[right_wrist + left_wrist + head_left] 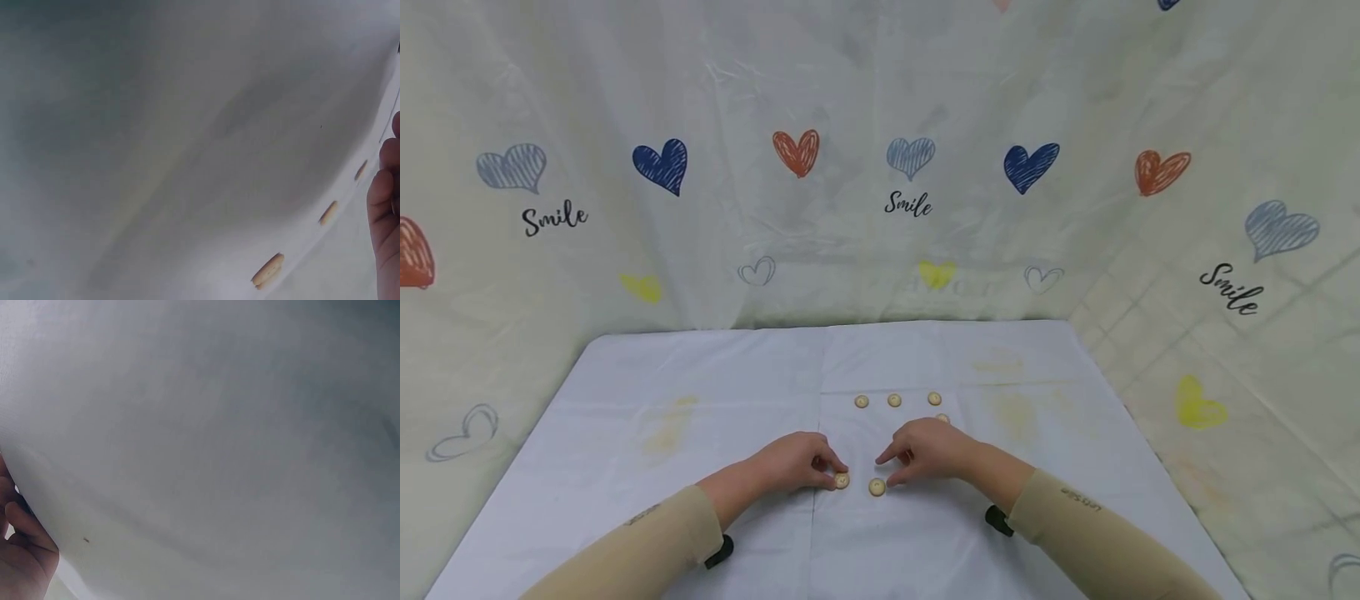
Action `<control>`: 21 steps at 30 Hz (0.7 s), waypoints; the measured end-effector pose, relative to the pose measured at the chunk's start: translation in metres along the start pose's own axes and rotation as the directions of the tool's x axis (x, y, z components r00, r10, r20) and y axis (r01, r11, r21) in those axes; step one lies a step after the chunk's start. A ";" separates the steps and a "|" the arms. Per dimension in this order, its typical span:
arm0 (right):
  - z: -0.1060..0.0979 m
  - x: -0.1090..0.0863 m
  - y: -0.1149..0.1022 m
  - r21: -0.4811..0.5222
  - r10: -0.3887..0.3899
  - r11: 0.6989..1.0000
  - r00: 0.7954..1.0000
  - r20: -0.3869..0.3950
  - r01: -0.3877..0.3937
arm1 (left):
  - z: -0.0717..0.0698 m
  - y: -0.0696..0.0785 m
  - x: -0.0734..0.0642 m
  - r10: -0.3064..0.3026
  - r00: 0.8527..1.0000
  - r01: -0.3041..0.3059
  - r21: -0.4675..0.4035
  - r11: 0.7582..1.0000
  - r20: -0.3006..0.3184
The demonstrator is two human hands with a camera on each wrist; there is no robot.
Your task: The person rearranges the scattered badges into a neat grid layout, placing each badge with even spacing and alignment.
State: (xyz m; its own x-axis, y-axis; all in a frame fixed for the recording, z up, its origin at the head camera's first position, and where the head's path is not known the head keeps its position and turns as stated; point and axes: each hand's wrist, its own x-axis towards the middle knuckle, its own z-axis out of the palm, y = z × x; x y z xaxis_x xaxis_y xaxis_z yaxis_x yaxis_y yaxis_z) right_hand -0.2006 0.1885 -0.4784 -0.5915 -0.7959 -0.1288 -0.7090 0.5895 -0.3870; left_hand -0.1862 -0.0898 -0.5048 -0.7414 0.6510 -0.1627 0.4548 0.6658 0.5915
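Observation:
My left hand (793,462) pinches a round wooden button (842,481) between thumb and fingertips, low at the white cloth. Just right of it lies a second wooden button (877,487) flat on the cloth. My right hand (934,450) hovers beside that one, thumb tip right at its edge, with the index finger stretched out apart from the thumb. Only part of the left hand (25,550) shows at the lower left of the left wrist view, its button hidden there. The right hand (387,200) appears at the right edge of the right wrist view.
Farther back, three wooden buttons stand in a loose row: left (861,402), middle (894,400) and right (934,398). Another button (943,417) is partly covered by the right hand. A white cloth (625,417) covers the table, and a heart-printed curtain (842,67) hangs behind.

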 end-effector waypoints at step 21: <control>0.011 0.015 -0.009 -0.155 -0.071 0.985 0.995 0.069 0.081 | -0.004 0.004 -0.002 0.016 1.000 -0.016 0.004 1.000 0.000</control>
State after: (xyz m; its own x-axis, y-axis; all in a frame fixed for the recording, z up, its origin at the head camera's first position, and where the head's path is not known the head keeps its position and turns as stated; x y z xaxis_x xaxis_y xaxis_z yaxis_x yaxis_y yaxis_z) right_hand -0.1986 0.1700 -0.4866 -0.5118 -0.8433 -0.1638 -0.8053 0.5374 -0.2504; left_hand -0.1850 -0.0904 -0.4989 -0.7340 0.6617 -0.1529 0.4688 0.6565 0.5910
